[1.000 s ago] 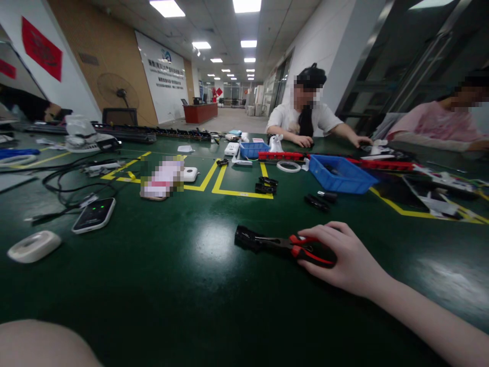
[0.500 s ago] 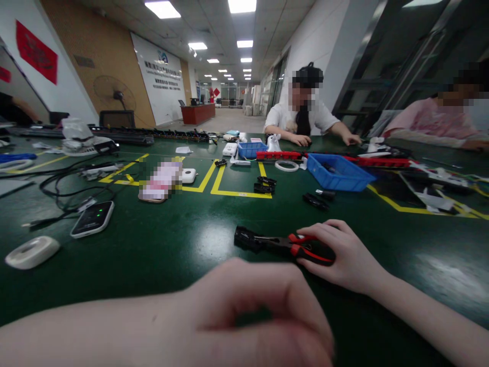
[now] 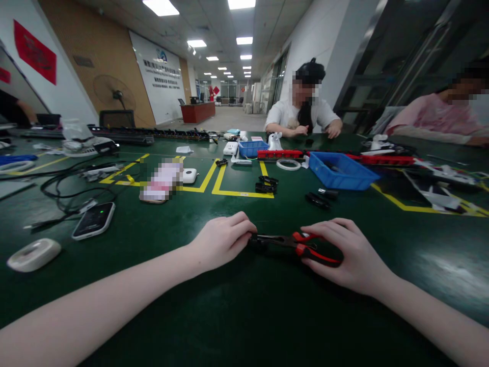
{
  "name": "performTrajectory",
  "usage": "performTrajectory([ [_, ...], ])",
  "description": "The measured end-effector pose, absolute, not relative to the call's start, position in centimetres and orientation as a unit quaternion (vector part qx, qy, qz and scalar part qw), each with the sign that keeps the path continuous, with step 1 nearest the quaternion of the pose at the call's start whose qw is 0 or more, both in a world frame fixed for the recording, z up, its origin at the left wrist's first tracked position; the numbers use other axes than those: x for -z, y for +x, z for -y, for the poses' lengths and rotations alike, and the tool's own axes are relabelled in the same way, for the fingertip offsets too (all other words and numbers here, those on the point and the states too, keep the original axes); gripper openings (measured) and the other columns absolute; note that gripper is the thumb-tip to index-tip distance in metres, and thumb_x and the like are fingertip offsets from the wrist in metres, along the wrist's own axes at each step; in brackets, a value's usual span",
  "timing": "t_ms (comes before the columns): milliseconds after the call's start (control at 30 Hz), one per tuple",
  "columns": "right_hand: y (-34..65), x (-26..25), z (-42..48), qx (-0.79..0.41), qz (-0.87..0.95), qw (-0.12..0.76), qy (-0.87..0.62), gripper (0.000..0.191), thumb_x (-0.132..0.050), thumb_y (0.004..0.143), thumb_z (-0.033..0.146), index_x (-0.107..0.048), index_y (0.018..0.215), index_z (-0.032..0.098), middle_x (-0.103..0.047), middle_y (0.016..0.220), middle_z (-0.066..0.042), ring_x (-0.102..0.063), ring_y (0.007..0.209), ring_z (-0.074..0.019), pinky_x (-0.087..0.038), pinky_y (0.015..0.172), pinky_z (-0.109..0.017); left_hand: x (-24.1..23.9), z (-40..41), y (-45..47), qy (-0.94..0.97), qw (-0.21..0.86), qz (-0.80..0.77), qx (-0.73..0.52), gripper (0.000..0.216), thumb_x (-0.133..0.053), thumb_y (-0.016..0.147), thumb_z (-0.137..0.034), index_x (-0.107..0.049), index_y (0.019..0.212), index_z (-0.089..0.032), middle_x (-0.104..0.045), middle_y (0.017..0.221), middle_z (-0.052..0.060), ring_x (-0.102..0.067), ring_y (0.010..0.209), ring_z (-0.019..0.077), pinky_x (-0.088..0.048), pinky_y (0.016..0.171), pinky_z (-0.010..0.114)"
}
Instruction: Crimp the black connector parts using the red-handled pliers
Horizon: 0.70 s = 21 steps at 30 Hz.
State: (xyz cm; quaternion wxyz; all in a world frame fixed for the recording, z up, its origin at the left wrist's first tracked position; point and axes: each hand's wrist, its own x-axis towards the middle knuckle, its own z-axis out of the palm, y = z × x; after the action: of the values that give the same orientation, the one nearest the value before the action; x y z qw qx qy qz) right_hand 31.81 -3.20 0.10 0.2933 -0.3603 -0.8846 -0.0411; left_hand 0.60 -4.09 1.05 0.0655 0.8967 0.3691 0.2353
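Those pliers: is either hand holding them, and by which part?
The right hand holds the pliers by the handles; whether the left hand grips the black piece is hidden.

Long-nose pliers [image 3: 287, 240]: dark metal nose, red-and-black grips, handles parted with a gap between. Roughly level, nose pointing left, handles right and angled slightly toward the wearer. Handles in right hand [image 3: 349, 257]. Nose tip meets small black part [image 3: 260, 244] low at green tabletop [image 3: 237, 316]; clamped or just touching, can't tell. Part pinched at its left end by left hand [image 3: 225, 238], mostly hidden, shape unclear.
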Motion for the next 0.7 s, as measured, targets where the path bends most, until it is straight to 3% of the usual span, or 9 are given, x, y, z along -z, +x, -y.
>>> performTrajectory([
  [233, 32.02, -0.47, 2.97, 0.053, 0.893, 0.267, -0.358, 0.047, -0.071, 0.081, 0.043, -0.059, 0.122, 0.025, -0.072, 0.112, -0.009, -0.067, 0.100, -0.0307, -0.046, 0.091, -0.050, -0.88, 4.08, 0.93, 0.901, 0.041, -0.381, -0.205, 0.019, -0.054, 0.098, -0.031, -0.060, 0.111, -0.019, -0.065, 0.109, 0.005, -0.066, 0.092, 0.0197, -0.054, 0.078, 0.032],
  [467, 32.34, -0.42, 2.52, 0.044, 0.863, 0.306, -0.399, 0.050, -0.061, 0.088, 0.038, -0.049, 0.135, 0.026, -0.063, 0.124, -0.013, -0.061, 0.113, -0.0363, -0.050, 0.093, -0.054, -0.62, 4.14, 1.27, 0.911, 0.043, -0.372, -0.171, 0.023, -0.057, 0.096, -0.038, -0.062, 0.109, -0.019, -0.065, 0.113, 0.005, -0.065, 0.097, 0.0216, -0.052, 0.083, 0.036],
  [700, 32.12, -0.62, 2.77, 0.117, 0.901, 0.272, -0.317, 0.046, -0.068, 0.084, 0.037, -0.056, 0.127, 0.026, -0.068, 0.110, -0.010, -0.065, 0.102, -0.0317, -0.049, 0.092, -0.051, -0.90, 4.07, 1.16, 0.903, 0.108, -0.368, -0.194, 0.027, -0.065, 0.091, -0.043, -0.061, 0.101, -0.018, -0.063, 0.114, 0.007, -0.064, 0.095, 0.0214, -0.052, 0.084, 0.035],
])
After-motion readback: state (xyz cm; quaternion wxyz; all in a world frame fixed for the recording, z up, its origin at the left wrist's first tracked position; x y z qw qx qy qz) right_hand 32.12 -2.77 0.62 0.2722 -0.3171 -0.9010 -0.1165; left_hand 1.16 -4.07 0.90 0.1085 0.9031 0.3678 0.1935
